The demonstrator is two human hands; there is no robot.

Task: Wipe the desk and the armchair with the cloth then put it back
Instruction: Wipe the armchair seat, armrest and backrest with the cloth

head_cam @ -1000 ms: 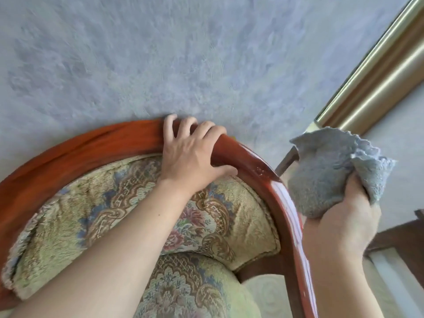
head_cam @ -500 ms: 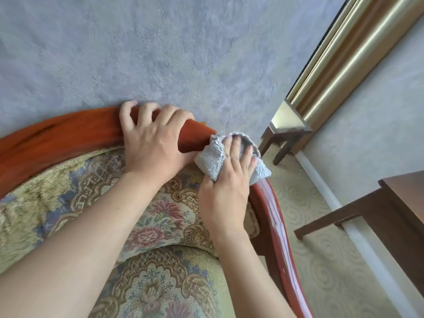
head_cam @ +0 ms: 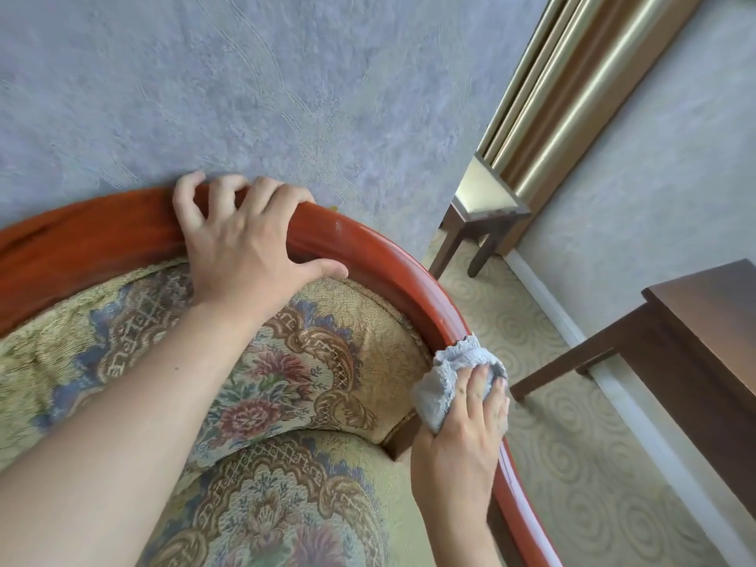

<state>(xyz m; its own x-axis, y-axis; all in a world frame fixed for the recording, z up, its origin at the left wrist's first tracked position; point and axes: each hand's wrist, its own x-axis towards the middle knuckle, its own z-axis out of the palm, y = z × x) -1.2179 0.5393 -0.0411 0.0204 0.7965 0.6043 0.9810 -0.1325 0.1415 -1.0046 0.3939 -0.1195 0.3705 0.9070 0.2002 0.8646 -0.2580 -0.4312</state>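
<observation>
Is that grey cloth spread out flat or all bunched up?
Bunched up. The cloth is crumpled into a wad under the right hand, pressed against the armchair's red wooden rail.

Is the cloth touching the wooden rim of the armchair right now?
Touching. The head view shows the right hand pressing the cloth onto the wooden rim, no gap.

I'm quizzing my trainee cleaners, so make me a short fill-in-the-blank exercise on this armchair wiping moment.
1. The crumpled grey cloth is pressed to the chair's frame by the ____ hand.
2. The left hand grips the glossy red-brown ____ rail of the floral upholstered armchair.
3. The dark brown wooden desk stands to the chair's ____.
4. The floor under the desk is covered by cream ____ with swirls.

Missing words: right; wooden; right; carpet
</observation>
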